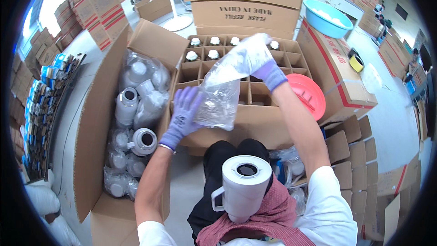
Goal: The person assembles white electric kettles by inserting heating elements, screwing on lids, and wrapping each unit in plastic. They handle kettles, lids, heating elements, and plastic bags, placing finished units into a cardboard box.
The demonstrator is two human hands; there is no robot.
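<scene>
The left hand, in a purple glove, is stretching its fingers out and spreading them at the lower left edge of a clear plastic bag; whether its thumb is pinching the film, I cannot tell. The right hand, gloved likewise, is closing on the bag's upper part, its fingertips hiding behind the film. The bag is hanging slantwise between them, over the near part of a divided carton, where silvery-topped bottles are standing in several far compartments. A white flask is resting upright on the person's lap, its handle pointing left and its round mouth facing up. To the left, an open carton is holding more flasks, many of them sitting in clear film. A red plastic dish is lying at the divided carton's right edge, and a blue basin is sitting beyond it, holding white pieces.
</scene>
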